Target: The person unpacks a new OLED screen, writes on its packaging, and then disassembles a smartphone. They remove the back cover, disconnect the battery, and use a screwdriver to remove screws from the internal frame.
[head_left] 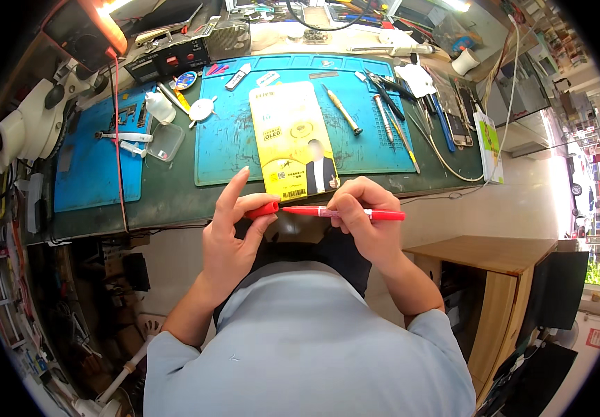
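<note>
My left hand pinches a red pen cap between thumb and index finger, its other fingers raised. In my right hand lies a red marker pen, held level with its tip toward the cap. A narrow gap shows between tip and cap. Both hands are in front of the bench's near edge. Just beyond them a yellow flat package lies on the blue work mat, its lower end reaching the mat's near edge.
A screwdriver, tweezers and pliers lie right of the package. To the left are a clear plastic box, a white bottle and a microscope. A wooden cabinet stands at the right, below bench height.
</note>
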A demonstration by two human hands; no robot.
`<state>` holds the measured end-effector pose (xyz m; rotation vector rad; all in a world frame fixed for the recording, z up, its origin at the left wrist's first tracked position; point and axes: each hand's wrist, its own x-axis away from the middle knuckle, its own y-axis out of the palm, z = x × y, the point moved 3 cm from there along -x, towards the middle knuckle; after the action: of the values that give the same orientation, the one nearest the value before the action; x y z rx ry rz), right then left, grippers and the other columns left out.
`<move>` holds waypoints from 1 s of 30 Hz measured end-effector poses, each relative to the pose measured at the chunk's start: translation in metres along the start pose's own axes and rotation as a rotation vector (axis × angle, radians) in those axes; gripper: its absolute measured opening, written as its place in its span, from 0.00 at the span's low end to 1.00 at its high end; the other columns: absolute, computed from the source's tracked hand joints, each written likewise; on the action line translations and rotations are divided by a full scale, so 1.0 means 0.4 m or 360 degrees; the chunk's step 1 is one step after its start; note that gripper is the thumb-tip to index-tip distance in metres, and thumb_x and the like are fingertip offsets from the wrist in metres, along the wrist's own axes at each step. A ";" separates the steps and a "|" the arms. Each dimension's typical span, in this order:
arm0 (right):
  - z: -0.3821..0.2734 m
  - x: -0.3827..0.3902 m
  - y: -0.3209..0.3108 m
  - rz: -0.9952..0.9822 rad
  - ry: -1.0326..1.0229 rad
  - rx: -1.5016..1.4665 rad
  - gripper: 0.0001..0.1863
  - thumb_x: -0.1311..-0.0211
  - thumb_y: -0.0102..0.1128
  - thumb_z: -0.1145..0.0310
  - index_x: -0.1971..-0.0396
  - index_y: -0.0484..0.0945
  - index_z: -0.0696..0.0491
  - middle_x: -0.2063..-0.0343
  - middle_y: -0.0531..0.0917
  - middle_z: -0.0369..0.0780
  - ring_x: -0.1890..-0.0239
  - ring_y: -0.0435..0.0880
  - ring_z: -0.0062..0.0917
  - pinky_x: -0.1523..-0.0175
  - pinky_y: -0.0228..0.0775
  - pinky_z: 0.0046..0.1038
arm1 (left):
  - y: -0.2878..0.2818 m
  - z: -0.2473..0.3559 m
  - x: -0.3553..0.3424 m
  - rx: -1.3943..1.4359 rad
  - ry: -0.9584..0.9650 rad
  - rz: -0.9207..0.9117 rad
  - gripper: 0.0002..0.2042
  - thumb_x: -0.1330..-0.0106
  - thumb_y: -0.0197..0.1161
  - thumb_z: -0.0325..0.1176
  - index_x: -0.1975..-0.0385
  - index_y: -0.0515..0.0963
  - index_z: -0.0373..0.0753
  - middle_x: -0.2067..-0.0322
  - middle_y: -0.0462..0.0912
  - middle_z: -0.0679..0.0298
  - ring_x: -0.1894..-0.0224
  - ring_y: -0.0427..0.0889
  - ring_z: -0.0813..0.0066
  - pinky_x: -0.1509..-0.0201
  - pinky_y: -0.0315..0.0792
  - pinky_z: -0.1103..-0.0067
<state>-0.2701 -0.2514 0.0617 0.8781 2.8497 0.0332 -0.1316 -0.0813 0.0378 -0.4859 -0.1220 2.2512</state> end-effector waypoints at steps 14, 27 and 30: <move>0.024 0.044 0.022 -0.0451 0.0382 -0.0118 0.14 0.26 0.60 0.63 0.62 0.84 0.60 0.66 0.88 0.36 0.70 0.81 0.14 0.66 0.72 0.18 | 0.031 0.024 0.048 0.0103 0.0325 -0.0251 0.29 0.39 0.68 0.16 0.36 0.69 0.32 0.58 0.87 0.53 0.57 0.87 0.67 0.51 0.82 0.75; 0.039 0.102 0.020 -0.0682 0.0293 -0.0481 0.24 0.19 0.42 0.55 0.58 0.82 0.60 0.66 0.83 0.38 0.69 0.80 0.17 0.66 0.74 0.20 | 0.059 0.052 0.067 0.0221 0.0371 -0.0333 0.28 0.45 0.73 0.18 0.41 0.75 0.33 0.64 0.82 0.60 0.66 0.82 0.74 0.65 0.79 0.80; 0.042 0.097 0.023 -0.0665 0.0353 -0.0473 0.23 0.18 0.40 0.59 0.59 0.81 0.60 0.67 0.83 0.38 0.69 0.79 0.17 0.66 0.73 0.20 | 0.068 0.049 0.064 0.0227 0.0313 -0.0334 0.28 0.45 0.75 0.20 0.41 0.75 0.33 0.65 0.83 0.60 0.67 0.82 0.74 0.66 0.78 0.80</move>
<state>-0.2940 -0.2224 0.0402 0.2262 3.0550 0.5160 -0.1736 -0.0791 0.0414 -0.5859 0.0849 1.9795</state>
